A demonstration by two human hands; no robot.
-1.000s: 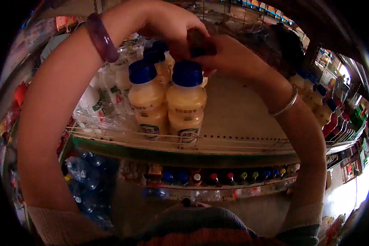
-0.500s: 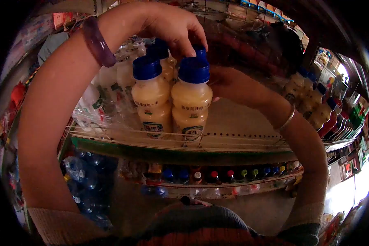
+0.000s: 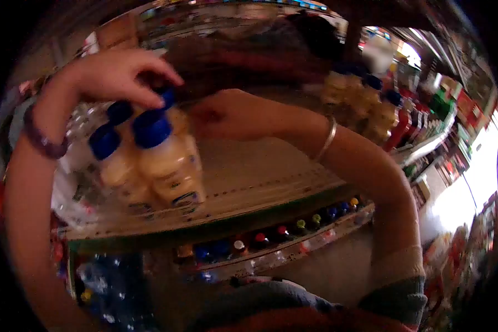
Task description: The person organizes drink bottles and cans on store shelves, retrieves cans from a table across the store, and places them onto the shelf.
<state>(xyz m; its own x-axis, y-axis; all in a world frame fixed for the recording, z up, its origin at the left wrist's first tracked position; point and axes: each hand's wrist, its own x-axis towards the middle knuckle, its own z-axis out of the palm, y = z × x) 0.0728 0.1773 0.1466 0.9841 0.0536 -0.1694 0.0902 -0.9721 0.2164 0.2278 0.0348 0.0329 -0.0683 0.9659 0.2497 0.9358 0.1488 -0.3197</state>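
Note:
My left hand (image 3: pixel 124 74) arches over a group of plastic bottles of pale yellow drink. Its thumb and fingers close around the blue cap (image 3: pixel 165 98) of a rear bottle. Two front bottles stand side by side, the right one (image 3: pixel 169 166) and the left one (image 3: pixel 122 171), both blue-capped. Another blue cap (image 3: pixel 119 112) shows behind them. My right hand (image 3: pixel 224 113) is beside the rear bottle, fingers curled in; shadow and blur hide what they hold, if anything. A purple bangle (image 3: pixel 41 135) circles my left wrist, a thin pale bangle (image 3: pixel 329 138) my right.
The bottles stand on a shelf (image 3: pixel 249 171) with a low wire rail and green front edge. More blue-capped bottles (image 3: pixel 365 105) stand at its right. Clear wrapped bottles (image 3: pixel 74 166) are at the left. Below, a lower shelf holds a row of bottles with coloured caps (image 3: pixel 260 238).
The view has swung right, so bottles and hands appear further left and slightly lower. My left hand remains at the rear cap. My right hand's curled fingers show more clearly now.

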